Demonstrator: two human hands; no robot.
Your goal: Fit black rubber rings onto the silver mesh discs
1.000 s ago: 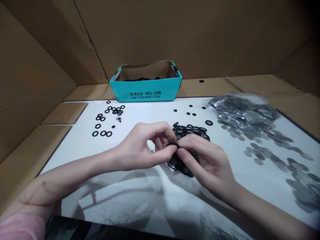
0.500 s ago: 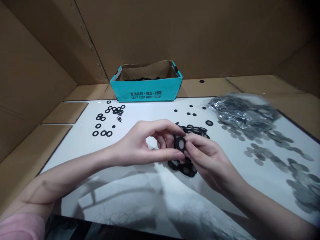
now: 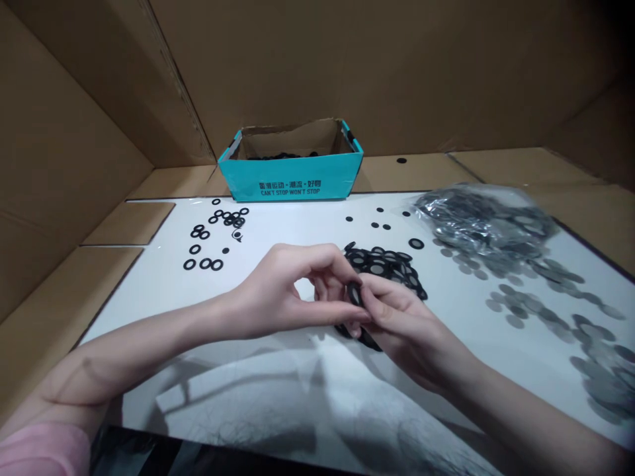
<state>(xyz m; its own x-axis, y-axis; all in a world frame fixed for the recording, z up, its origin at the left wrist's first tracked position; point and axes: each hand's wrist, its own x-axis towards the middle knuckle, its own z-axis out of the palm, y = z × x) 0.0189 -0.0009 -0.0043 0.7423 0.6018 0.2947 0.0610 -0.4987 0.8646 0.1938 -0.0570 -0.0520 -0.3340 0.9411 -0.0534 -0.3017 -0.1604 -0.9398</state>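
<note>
A black ring with a grey centre (image 3: 354,293) is pinched between my two hands, turned partly edge-on. My left hand (image 3: 307,284) grips it with the thumb below and the index finger above, the other fingers curled behind. Thumb and fingers of my right hand (image 3: 397,311) press on its right side. Just behind the hands lies a heap of similar black rings with grey centres (image 3: 378,269); part of the heap is hidden by my hands.
A turquoise box (image 3: 292,178) with black pieces inside stands at the back. Loose black rings (image 3: 206,264) lie at left. To the right are a clear plastic bag of discs (image 3: 481,221) and scattered grey discs (image 3: 526,304). Cardboard walls (image 3: 397,73) surround the white table (image 3: 278,390).
The ring has turned from facing me to nearly edge-on between my fingers. My right hand has shifted slightly down and left, uncovering more of the heap.
</note>
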